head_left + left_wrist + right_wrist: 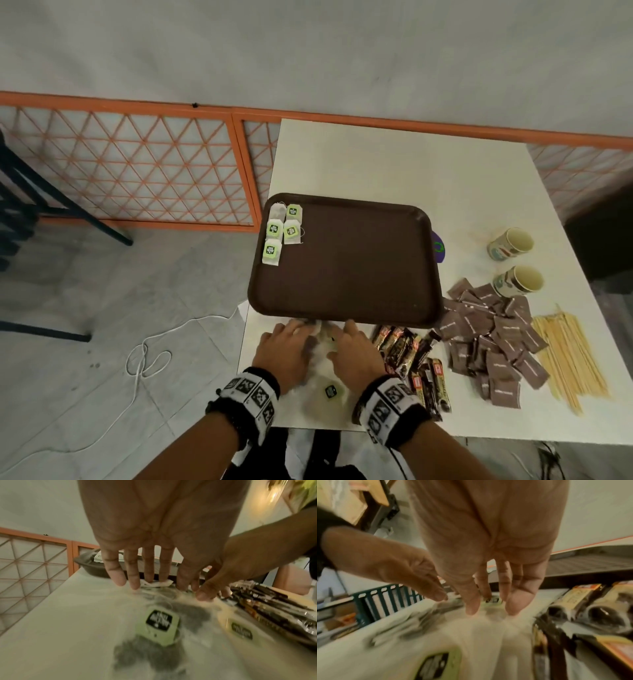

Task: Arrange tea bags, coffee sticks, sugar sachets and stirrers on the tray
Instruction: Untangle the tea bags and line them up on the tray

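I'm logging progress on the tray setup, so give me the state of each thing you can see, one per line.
Tray: on table, mostly bare, tea bags in far left corner.
Loose tea bags: on table, under both hands.
Coffee sticks: piled on table, off tray.
Sugar sachets: heaped on table, off tray.
Stirrers: bundled on table, off tray.
Cups: tipped on their sides, empty.
Left hand: open, fingers on tea bags.
Right hand: open, fingertips on tea bags.

Brown tray (346, 260) holds five green-tagged tea bags (281, 232) (far-left corner); coffee sticks (411, 359) lie beside it.
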Demonstrator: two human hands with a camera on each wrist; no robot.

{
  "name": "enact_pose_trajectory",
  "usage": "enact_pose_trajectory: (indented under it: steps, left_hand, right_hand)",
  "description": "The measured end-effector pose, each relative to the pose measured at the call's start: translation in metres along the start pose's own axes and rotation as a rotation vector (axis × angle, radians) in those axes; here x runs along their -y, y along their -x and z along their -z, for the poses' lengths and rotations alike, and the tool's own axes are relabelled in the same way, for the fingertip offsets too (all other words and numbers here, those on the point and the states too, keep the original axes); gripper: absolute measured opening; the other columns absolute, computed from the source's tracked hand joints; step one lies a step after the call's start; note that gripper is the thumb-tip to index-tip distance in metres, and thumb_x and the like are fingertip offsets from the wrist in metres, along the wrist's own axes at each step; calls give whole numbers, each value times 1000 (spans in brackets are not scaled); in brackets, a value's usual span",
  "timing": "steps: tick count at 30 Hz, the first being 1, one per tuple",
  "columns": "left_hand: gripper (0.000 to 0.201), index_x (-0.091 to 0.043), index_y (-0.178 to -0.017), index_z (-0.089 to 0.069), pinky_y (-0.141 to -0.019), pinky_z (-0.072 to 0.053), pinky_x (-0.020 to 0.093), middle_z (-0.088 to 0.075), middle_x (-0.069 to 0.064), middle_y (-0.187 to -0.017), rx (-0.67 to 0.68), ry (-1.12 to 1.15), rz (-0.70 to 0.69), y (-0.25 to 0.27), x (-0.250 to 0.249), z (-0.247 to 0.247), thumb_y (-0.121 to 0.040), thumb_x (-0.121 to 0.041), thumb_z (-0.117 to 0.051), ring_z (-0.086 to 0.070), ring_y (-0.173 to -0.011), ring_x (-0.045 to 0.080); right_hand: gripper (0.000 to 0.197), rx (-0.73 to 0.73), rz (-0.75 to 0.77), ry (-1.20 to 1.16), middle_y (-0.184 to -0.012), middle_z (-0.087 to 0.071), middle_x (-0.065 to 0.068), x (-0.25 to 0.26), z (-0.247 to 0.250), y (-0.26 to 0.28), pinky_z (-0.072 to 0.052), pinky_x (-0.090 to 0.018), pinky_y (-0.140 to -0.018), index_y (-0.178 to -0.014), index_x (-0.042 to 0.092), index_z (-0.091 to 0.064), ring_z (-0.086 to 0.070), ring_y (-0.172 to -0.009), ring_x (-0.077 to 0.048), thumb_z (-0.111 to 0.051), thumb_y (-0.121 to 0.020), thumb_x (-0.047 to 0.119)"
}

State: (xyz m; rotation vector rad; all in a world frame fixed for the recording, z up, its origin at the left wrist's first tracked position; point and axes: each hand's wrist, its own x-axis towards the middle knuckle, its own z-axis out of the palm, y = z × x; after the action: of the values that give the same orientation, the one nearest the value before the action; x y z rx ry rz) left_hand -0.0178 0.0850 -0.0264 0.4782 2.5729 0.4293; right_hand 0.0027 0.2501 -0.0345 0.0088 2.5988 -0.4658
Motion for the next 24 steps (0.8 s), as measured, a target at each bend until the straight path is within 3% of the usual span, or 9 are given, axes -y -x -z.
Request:
enact_pose_trajectory:
  steps: [5, 9, 11, 15, 18, 20, 24]
  left_hand:
    - [50, -29, -145, -37, -101, -38, 37, -40, -8, -147, -72, -35, 42, 2, -6, -17, -96, -32, -46, -44, -125, 22]
    - [60, -30, -144, -37, -102, -38, 36, -43, -5, -139, -55, -13, 103, -5, -7, -19, -89, -34, -59, -43, -123, 22]
    - [57, -27, -143, -39, -102, -40, 37, -40, -1, -137, -40, 2, 104, -9, -9, -18, -90, -33, -59, -42, -123, 23]
    - [35, -21, -127, -52, -91, -48, 36, -41, 1, -126, -51, 6, 70, -15, -4, -11, -93, -25, -56, -46, -120, 23]
    - [36, -22, -125, -55, -86, -48, 38, -49, 1, -121, -85, 4, 36, -19, 3, -3, -98, -37, -38, -51, -115, 22]
    - [42, -23, -120, -57, -82, -47, 37, -56, 0, -116, -151, 21, 19, -19, 5, 4, -98, -41, -27, -54, -110, 22]
    - [33, -21, -113, -63, -78, -51, 39, -63, 1, -105, -279, 231, -31, -22, 14, 18, -98, -34, -38, -60, -98, 23]
  right_hand:
    - [33, 13, -16, 82, -129, -44, -7, 5, -9, 14, -51, -43, -87, -129, 15, -47, -53, -118, -30, -50, -97, 10]
    - [32, -11, 22, 89, -125, -48, -9, 4, -3, 12, -53, -45, -91, -123, 10, -49, -54, -117, -30, -48, -92, 2]
    - [29, -4, 27, 62, -125, -49, -10, 4, 2, 8, -52, -44, -92, -121, 10, -49, -55, -116, -32, -48, -93, 5]
    - [20, 0, 3, -21, -119, -53, -9, 1, 15, 6, -50, -42, -87, -114, 12, -50, -59, -109, -34, -48, -94, 10]
    - [21, 44, 10, 21, -119, -55, -7, -1, 22, 11, -52, -41, -90, -116, 14, -53, -58, -111, -31, -52, -95, 16]
    - [29, 157, 32, 66, -122, -53, -7, 0, 21, 18, -51, -41, -93, -118, 16, -54, -57, -112, -30, -62, -92, 23]
    - [41, 262, 121, 170, -123, -48, -7, 7, 4, 24, -49, -43, -88, -116, 17, -48, -56, -109, -32, -71, -83, 23]
